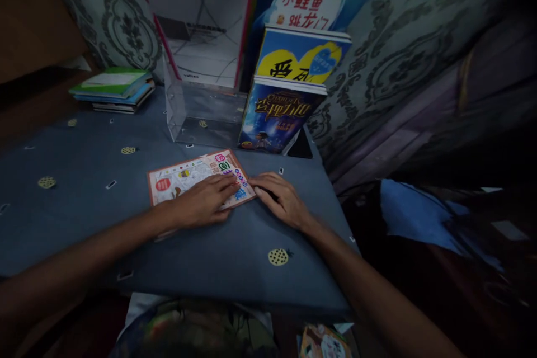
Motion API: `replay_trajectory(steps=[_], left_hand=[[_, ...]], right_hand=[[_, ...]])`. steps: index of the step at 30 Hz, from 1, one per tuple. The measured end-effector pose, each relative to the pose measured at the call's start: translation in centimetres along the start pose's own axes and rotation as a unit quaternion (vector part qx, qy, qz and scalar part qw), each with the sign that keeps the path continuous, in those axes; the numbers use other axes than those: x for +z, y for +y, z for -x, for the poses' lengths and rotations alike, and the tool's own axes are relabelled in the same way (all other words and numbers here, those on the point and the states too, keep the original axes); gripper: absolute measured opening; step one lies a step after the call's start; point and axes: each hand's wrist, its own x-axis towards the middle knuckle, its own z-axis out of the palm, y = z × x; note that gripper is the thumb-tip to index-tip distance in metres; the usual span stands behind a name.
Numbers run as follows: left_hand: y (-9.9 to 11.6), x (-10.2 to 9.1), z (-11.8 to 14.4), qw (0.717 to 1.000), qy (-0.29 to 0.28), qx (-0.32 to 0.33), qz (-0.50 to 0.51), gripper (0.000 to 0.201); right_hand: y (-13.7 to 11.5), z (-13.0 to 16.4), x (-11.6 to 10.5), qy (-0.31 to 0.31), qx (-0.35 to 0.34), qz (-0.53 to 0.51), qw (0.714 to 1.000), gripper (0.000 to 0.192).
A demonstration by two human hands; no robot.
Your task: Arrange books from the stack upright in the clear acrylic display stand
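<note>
Booklet (184,178) lay flat on the blue tablecloth (84,224) under my left hand (203,201), palm open and pressing it. My right hand (280,198) rested open at its right edge, fingers touching. Beyond stood two books (285,114) beside a clear stand (197,114); a book stack (113,89) lay far left.

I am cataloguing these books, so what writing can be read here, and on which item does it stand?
"小鲤鱼" over "跳龙门": white patch on the blue poster at the back.
One large black character, cut off: yellow-and-blue book.
Gold title, unreadable: dark blue book below it.
Small print, blurred: white box.
Coloured labels, too small to read: flat booklet under the left hand.
</note>
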Motion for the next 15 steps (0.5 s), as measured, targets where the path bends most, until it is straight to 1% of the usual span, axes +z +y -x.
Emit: replay_trajectory(steps=[3, 6, 8, 10, 15], left_hand=[[-1.0, -1.7, 1.5, 0.996, -0.06, 0.044, 0.047, 0.057], [-1.7, -2.7, 2.5, 0.992, -0.087, 0.042, 0.084, 0.058], [-1.9, -2.7, 2.7, 0.991, -0.086, 0.033, 0.098, 0.059], [-1.9, -2.4, 2.8, 0.991, -0.079, 0.025, 0.107, 0.058], [-1.9, -1.8, 2.7, 0.99, -0.063, 0.017, 0.124, 0.058]], right_hand=[[0.3, 0.2, -0.1, -0.033, -0.019, -0.031, 0.999, 0.027], [0.4, 0.1, 0.3, -0.066, -0.05, -0.048, 0.995, 0.031], [0.3, 0.2, 0.5, -0.086, -0.067, -0.041, 0.993, 0.038], [0.1, 0.3, 0.5, -0.104, -0.081, -0.015, 0.991, 0.039], [-0.8, 0.4, 0.3, -0.132, -0.11, 0.071, 0.983, 0.024]])
